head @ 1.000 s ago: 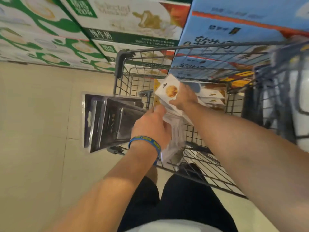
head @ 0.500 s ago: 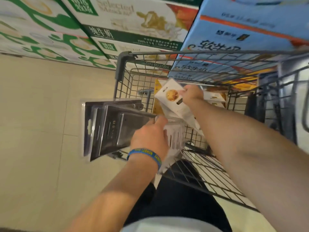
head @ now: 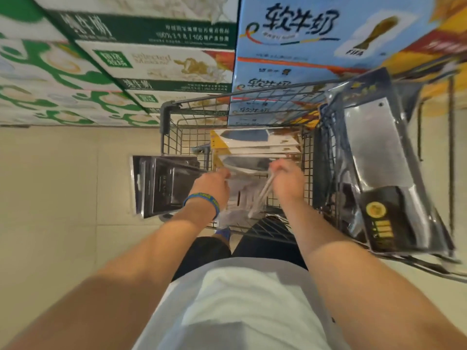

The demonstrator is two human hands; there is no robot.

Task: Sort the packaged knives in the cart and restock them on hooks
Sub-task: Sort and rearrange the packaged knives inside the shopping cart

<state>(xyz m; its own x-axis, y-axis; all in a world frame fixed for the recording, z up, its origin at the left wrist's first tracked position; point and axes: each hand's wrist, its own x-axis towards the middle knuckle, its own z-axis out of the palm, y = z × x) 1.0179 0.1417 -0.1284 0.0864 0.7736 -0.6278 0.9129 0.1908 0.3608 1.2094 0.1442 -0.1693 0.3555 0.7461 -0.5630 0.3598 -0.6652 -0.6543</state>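
Note:
A grey wire cart (head: pixel 166 117) stands in front of me. Inside it lie several white and yellow carded knife packs (head: pixel 252 140). My left hand (head: pixel 212 185), with a blue wristband, grips a stack of packs: dark boxed ones (head: pixel 161 185) stick out over the cart's left side and clear ones (head: pixel 242 195) hang below. My right hand (head: pixel 285 180) pinches the edge of a thin white pack beside that stack. A large cleaver in a clear and black pack (head: pixel 379 160) leans at the cart's right side.
Stacked milk cartons, green and white (head: pixel 113 64) and blue (head: pixel 316 34), rise behind the cart. Beige tiled floor (head: pixel 63 198) spreads to the left. My white shirt and dark trousers fill the bottom of the view.
My right hand came down from holding up a white carded pack to the stack at my left hand. The view tilted, and the cleaver pack at the right came into sight.

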